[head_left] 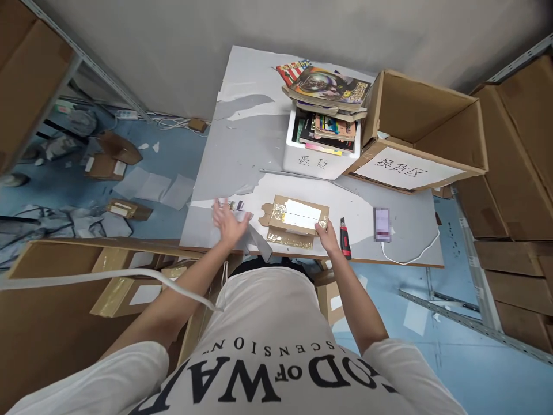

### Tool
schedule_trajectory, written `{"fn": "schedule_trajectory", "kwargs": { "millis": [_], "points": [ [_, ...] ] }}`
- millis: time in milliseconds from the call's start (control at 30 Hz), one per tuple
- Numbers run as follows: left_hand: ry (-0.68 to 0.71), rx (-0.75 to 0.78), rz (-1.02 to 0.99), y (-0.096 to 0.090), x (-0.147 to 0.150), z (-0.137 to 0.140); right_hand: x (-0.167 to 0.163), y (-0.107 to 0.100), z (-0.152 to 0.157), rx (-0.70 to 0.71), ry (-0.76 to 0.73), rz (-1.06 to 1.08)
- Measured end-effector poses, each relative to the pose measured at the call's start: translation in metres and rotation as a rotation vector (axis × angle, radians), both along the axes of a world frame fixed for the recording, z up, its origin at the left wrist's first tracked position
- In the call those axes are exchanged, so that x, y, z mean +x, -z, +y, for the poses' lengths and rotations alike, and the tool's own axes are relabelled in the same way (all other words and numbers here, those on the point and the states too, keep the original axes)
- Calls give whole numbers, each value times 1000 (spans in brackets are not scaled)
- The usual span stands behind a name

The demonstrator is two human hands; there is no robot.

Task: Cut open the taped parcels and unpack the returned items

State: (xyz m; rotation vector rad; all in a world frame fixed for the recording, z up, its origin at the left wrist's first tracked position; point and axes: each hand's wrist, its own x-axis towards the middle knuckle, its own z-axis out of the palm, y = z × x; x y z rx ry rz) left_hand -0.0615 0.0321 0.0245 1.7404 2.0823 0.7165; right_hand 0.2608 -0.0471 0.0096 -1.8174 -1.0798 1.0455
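A small flattened-looking cardboard box (280,216) with a white label and shiny clear tape lies near the table's front edge, its left end flaps open. My right hand (327,235) grips the box's right end, thumb on top. To the left, my left hand (230,223) has its fingers spread over a small printed item (233,204), partly covered by the hand; its kind cannot be made out. Beside that hand lies a crumpled grey strip (259,242) at the table edge. A red and black utility knife (344,239) rests just right of my right hand.
A phone (382,223) with a white cable lies on the right. Behind stand a white bin (315,158) stacked with books (330,86) and an open carton (427,121). Below left is a large carton (47,323) holding boxes; shelves flank both sides.
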Motion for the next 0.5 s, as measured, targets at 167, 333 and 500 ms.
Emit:
{"fn": "schedule_trajectory", "kwargs": {
  "millis": [167, 333, 500],
  "points": [
    [-284, -328, -163, 46, -51, 46, -4, 0, -2, -27, 30, 16],
    [-219, -313, -197, 68, -51, 57, -8, 0, -1, -80, 88, 31],
    [-262, -251, -343, 48, -36, 48, -19, -3, -8, -206, 208, 146]
  ]
}}
